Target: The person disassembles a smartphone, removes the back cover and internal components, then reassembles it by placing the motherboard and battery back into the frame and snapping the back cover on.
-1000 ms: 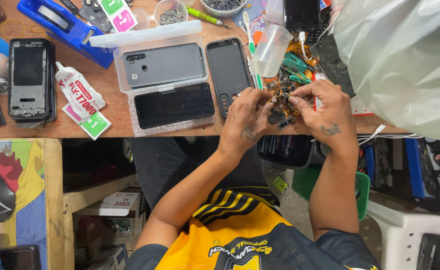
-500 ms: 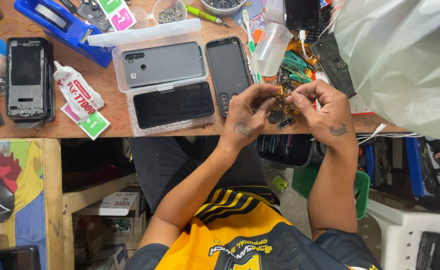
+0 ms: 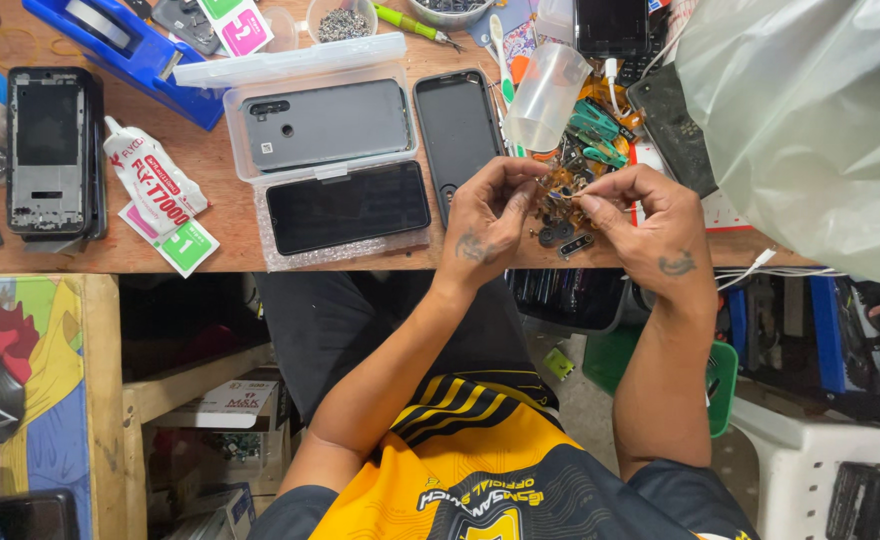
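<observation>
From the head view, looking straight down over a cluttered wooden workbench [image 3: 210,165], the left hand [image 3: 485,215] and the right hand [image 3: 650,225] meet at the bench's front edge, fingertips drawn together around a small amber-coloured part [image 3: 557,190] – it looks like a thin flex strip, though it is too small to tell for sure. Both hands pinch it between thumb and forefingers, the left from one end and the right from the other, holding it just above a heap of small loose parts [image 3: 580,165] in orange, green and black. Just left of the left hand lies a black phone case [image 3: 455,125], face up. Beside that sits a clear plastic tray [image 3: 310,110] holding a grey phone back [image 3: 325,125], and below it a dark phone screen [image 3: 348,207] rests on bubble wrap. Farther left are a white glue tube [image 3: 150,185], a bare phone frame [image 3: 48,150] and a blue tape dispenser [image 3: 130,50]. A tipped clear plastic cup [image 3: 545,95] stands just behind the hands – and a large grey-green plastic bag [image 3: 810,130] fills the right of the bench.
</observation>
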